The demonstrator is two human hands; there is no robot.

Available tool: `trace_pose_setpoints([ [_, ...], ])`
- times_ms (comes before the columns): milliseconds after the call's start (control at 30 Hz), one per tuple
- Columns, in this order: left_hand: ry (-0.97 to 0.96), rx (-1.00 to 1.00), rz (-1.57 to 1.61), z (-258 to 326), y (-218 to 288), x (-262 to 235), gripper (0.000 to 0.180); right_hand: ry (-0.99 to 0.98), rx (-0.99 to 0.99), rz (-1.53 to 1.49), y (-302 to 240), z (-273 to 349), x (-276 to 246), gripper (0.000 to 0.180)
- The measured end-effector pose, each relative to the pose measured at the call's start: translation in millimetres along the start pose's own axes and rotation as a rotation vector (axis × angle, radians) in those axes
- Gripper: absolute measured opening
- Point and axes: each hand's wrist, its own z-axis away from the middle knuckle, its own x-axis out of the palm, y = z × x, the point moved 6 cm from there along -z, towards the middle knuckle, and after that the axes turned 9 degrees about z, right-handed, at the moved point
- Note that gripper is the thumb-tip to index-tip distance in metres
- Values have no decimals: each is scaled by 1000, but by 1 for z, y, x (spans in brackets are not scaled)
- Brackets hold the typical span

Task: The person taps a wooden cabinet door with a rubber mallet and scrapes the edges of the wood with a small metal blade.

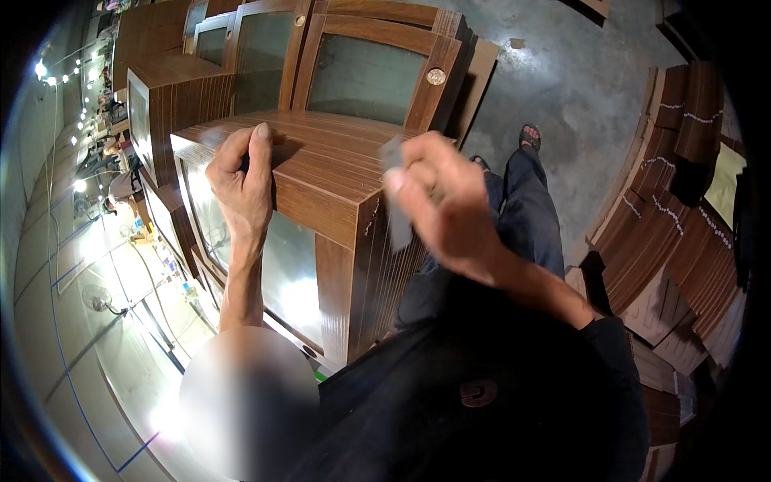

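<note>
A brown wood-grain cabinet (337,173) with a glass front panel stands in front of me. My left hand (243,181) lies flat on its top near the left edge, fingers curled over the edge. My right hand (440,205), blurred by motion, holds a small grey flat piece (393,197) against the cabinet's right front corner. The edge there shows pale scuff marks.
More wood cabinets with glass panels (361,76) stand behind and to the left. Stacks of brown boards (666,225) lie on the concrete floor (578,88) at the right. My legs and sandalled feet (528,136) are below.
</note>
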Motion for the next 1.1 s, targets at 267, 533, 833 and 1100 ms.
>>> trace_pose_setpoints([
  [267, -48, 20, -42, -3, -1, 2, 24, 104, -155, 51, -19, 7, 0, 15],
  [533, -25, 16, 23, -3, -4, 3, 26, 169, 100, -58, 87, 6, -19, 20],
  [833, -100, -5, 8, -1, 0, 1, 29, 125, 163, 127, 103, 8, -26, 26],
  [1100, -63, -47, 1, -1, -7, 0, 30, 131, -77, 43, 66, 10, -18, 28],
])
